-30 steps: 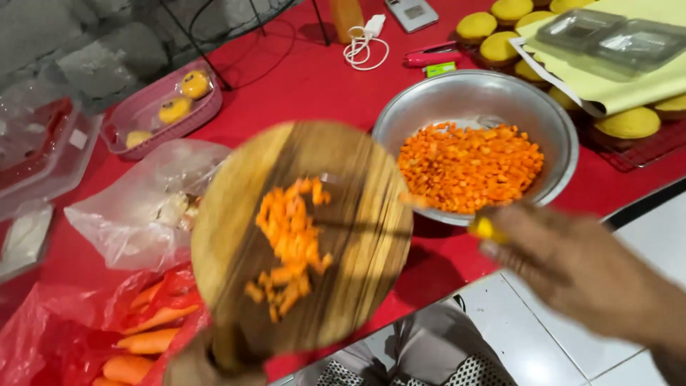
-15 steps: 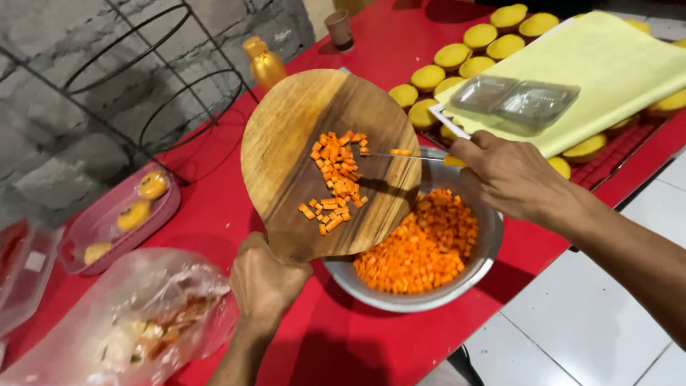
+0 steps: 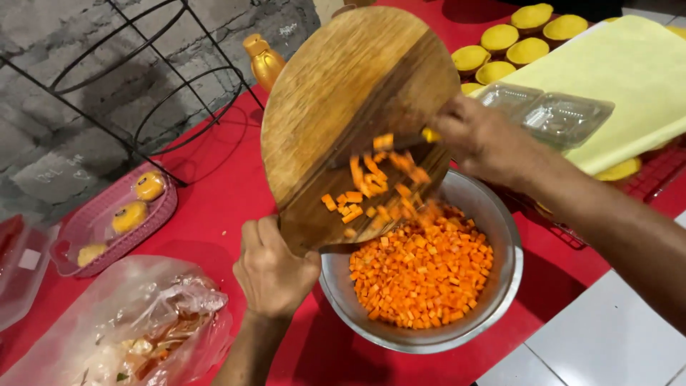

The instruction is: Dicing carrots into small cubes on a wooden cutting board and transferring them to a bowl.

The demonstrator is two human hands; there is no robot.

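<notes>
In the head view we see the board [image 3: 343, 107], a round wooden one, tipped steeply over the bowl [image 3: 500, 236]. Its long axis runs from the handle end at lower left of centre up to its rim at the top middle of the frame, and its face is turned toward us and to the right. Our left hand [image 3: 275, 271] is closed around the handle from below, so the handle itself is hidden inside the grip. Our right hand [image 3: 486, 139] sits at the right edge of the board, wrapped on a knife [image 3: 400, 146] with a yellow end; the blade lies dark and blurred across the wood and we cannot make out its edge. Carrot dice [image 3: 371, 186] are sliding down the board just left of that hand, smeared by motion, and a heap of them fills the bowl below at lower centre. The bowl's near-left rim is covered by the board.

On the red table [image 3: 214, 193] a clear bag [image 3: 121, 329] is cut off at lower left, a pink tray [image 3: 153, 221] lies at left, and a yellow cloth [image 3: 614, 78] sits at upper right.
</notes>
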